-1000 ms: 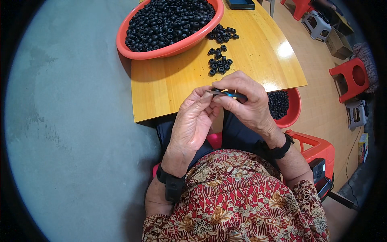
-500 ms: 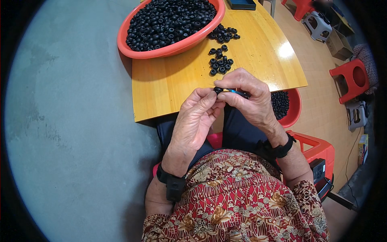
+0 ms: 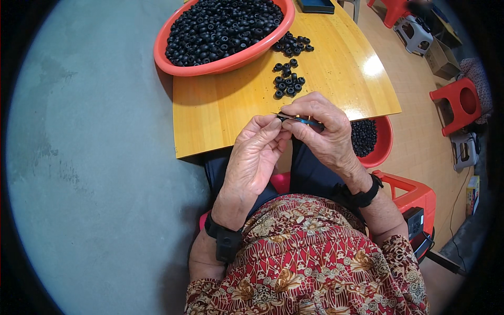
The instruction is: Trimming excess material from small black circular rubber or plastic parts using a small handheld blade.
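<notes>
My left hand [image 3: 255, 152] pinches a small round black part [image 3: 281, 118] between thumb and fingertips, over the near edge of the table. The fingers cover most of it. In my right hand [image 3: 326, 126] is a slim blue tool [image 3: 307, 122] with a thin pointed tip that lies against the black part. Much of the tool is hidden in the grip, so its exact kind is unclear. Just beyond both hands, several loose black parts [image 3: 287, 85], short and rounded with a hole in the end, sit on the yellow table [image 3: 231, 113].
A large red basin [image 3: 223, 69] heaped with such black parts stands at the table's far left. Below the table's right edge is another red basin [image 3: 387, 142] of small black pieces. A dark tray [image 3: 316, 6] sits at the back; a red stool [image 3: 412, 184] is at my right.
The blue tool has turned slightly in my right hand, and its tip now lies across the top of the black part. My left hand has hardly moved.
</notes>
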`<state>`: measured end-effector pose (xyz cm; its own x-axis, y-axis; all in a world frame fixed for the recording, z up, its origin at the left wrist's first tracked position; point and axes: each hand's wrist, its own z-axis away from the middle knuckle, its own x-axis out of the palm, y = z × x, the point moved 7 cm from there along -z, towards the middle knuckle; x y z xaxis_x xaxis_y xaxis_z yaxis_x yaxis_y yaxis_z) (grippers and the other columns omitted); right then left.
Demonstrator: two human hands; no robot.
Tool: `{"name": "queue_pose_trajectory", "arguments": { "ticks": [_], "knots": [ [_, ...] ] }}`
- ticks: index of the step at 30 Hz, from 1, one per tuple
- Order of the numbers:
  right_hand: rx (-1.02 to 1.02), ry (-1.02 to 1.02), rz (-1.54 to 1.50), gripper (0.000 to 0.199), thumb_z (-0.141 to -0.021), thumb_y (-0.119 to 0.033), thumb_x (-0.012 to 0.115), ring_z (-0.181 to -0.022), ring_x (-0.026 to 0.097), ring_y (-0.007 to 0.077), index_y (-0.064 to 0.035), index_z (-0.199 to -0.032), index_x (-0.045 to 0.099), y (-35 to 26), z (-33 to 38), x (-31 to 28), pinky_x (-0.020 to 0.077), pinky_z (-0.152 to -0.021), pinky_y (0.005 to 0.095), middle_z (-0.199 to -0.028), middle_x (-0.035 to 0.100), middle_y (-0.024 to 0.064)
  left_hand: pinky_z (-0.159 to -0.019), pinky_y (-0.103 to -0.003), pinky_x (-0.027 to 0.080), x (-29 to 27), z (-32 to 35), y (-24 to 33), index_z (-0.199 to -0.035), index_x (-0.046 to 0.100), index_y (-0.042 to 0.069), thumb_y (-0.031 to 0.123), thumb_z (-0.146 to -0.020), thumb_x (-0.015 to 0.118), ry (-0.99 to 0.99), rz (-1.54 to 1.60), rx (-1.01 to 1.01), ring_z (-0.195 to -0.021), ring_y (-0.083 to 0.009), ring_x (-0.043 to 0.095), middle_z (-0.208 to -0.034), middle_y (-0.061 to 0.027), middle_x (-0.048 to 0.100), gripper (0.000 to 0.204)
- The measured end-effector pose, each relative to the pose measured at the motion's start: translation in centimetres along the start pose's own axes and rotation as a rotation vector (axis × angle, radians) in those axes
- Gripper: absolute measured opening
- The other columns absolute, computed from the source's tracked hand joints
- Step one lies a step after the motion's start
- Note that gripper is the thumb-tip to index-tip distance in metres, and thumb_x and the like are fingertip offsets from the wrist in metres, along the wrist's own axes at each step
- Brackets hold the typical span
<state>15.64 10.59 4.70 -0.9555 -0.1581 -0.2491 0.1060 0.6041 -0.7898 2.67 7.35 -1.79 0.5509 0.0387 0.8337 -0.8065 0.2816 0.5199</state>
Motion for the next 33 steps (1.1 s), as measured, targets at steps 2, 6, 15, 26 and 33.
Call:
{"name": "queue_pose_trajectory", "arguments": {
  "ticks": [2, 6, 15, 26, 33],
  "knots": [
    [0.021, -0.005, -0.008, 0.019, -0.077, -0.003, 0.073, -0.082, 0.064, 0.0208, -0.0010, -0.095, 0.068, 0.3, 0.1, 0.1, 0.0519, -0.071, 0.0301, -0.088, 0.065, 0.0101, -0.088, -0.026, 0.047, 0.2, 0.0, -0.1, -0.104, 0.059, 0.006, 0.008, -0.093, 0.063, 0.017, 0.011, -0.006, -0.094, -0.0129, 0.061, -0.100, -0.0054, 0.065, 0.012],
    [-0.003, 0.005, -0.013, 0.019, -0.076, -0.003, 0.074, -0.080, 0.064, 0.0207, -0.0011, -0.094, 0.068, 0.2, 0.1, 0.1, 0.0515, -0.069, 0.0300, -0.087, 0.065, 0.0096, -0.088, -0.026, 0.046, -0.1, 0.0, -0.3, -0.109, 0.058, 0.005, 0.008, -0.093, 0.063, 0.028, 0.039, -0.021, -0.094, -0.0123, 0.060, -0.101, -0.0046, 0.064, 0.017],
    [-0.076, -0.003, 0.064, 0.018, -0.075, -0.003, 0.074, -0.077, 0.064, 0.0228, -0.0024, -0.090, 0.067, -0.6, 0.0, -0.1, 0.0507, -0.067, 0.0313, -0.084, 0.064, 0.0091, -0.086, -0.026, 0.046, -0.2, 0.0, -0.1, -0.109, 0.060, 0.006, 0.007, -0.094, 0.060, 0.034, 0.012, -0.005, -0.094, -0.0120, 0.060, -0.102, -0.0042, 0.065, 0.015],
    [-0.099, -0.013, 0.099, 0.023, -0.076, -0.002, 0.072, -0.084, 0.064, 0.0273, -0.0023, -0.098, 0.068, -0.9, 0.1, -0.2, 0.0520, -0.073, 0.0350, -0.089, 0.066, 0.0118, -0.091, -0.029, 0.047, 0.4, -0.2, -0.4, -0.119, 0.054, 0.004, 0.004, -0.092, 0.060, -0.011, 0.037, -0.020, -0.102, -0.0139, 0.057, -0.112, -0.0049, 0.060, 0.028],
    [-0.171, 0.017, 0.068, 0.018, -0.074, 0.000, 0.071, -0.079, 0.062, 0.0285, -0.0027, -0.090, 0.065, -1.1, 0.0, 0.5, 0.0509, -0.068, 0.0360, -0.084, 0.064, 0.0105, -0.092, -0.030, 0.048, -0.7, 0.4, 0.5, -0.117, 0.057, 0.003, 0.003, -0.090, 0.061, 0.040, -0.016, 0.002, -0.102, -0.0141, 0.059, -0.112, -0.0063, 0.061, 0.027]
  ]
}}
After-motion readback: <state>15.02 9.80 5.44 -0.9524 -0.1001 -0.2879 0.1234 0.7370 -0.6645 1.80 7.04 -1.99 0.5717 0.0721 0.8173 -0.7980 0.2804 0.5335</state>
